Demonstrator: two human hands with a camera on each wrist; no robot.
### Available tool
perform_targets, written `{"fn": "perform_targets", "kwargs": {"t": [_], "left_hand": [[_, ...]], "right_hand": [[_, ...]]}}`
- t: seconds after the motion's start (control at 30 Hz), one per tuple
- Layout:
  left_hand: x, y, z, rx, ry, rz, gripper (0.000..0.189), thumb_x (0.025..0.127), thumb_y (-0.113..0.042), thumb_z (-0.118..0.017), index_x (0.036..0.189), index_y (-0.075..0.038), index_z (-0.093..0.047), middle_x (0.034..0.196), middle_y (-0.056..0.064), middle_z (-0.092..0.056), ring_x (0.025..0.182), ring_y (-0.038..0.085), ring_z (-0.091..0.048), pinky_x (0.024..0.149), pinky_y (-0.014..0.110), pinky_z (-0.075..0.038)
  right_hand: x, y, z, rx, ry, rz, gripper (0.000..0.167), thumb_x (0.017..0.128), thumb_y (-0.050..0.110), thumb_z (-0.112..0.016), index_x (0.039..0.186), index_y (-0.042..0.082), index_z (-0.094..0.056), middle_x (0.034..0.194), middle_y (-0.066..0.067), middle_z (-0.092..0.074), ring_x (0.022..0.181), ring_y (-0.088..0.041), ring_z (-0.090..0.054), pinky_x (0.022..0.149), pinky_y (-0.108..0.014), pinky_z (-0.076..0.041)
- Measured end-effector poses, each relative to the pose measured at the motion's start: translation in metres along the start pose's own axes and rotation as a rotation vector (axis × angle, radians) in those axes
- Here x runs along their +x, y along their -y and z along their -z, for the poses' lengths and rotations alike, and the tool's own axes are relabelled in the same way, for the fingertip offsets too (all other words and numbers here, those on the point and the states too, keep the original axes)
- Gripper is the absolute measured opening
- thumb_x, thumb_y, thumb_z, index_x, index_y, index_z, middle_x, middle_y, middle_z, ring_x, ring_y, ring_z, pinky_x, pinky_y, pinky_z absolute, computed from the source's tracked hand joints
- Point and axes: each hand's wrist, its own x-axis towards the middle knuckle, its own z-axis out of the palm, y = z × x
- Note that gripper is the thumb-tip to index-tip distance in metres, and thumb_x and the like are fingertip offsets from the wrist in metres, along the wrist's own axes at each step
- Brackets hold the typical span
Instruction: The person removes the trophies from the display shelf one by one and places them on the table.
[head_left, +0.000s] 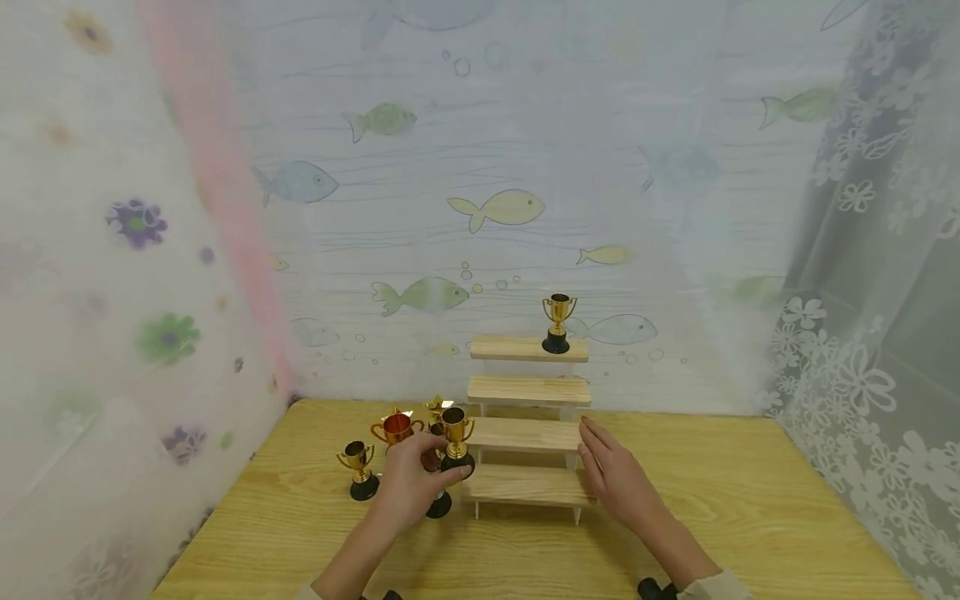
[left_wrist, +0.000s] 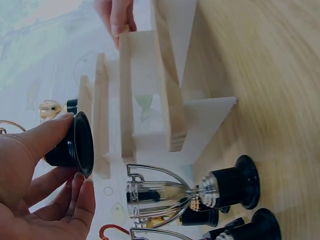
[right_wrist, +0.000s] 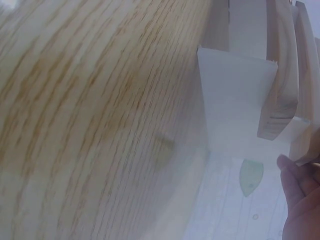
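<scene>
My left hand (head_left: 408, 485) pinches the black base of a small gold trophy cup (head_left: 454, 425), holding it beside the left end of a four-step wooden display stand (head_left: 525, 388). The left wrist view shows thumb and fingers around that black base (left_wrist: 84, 145). At the stand's right end is my right hand (head_left: 624, 482), its fingers fairly straight and the fingertips at the end of a step (right_wrist: 306, 147). Another gold trophy (head_left: 558, 310) stands upright on the top step, toward its right end.
More trophies stand on the wooden table (head_left: 720, 500) left of the stand: a gold one (head_left: 356, 456), one with a red cup (head_left: 397, 427) and a star-topped one (head_left: 436, 405). A silver trophy (left_wrist: 157, 197) shows in the left wrist view. Fish-patterned curtain (head_left: 420, 208) hangs behind.
</scene>
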Motion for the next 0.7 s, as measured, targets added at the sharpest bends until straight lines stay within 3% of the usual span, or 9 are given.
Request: {"fn": "perform_targets", "kwargs": {"t": [0.7], "left_hand": [[-0.031,0.023,0.003,0.033,0.049,0.003,0.034,0.072,-0.025,-0.095,0.092,-0.005,-0.075,0.080,-0.004,-0.063,0.068,0.008,-0.057,0.061,0.023,-0.050]], "right_hand": [[0.000,0.001,0.000,-0.005,0.000,-0.006,0.043,0.108,0.013,-0.052,0.143,-0.012,-0.051,0.148,-0.028,-0.050,0.131,-0.045,-0.054,0.101,-0.056,-0.048]]}}
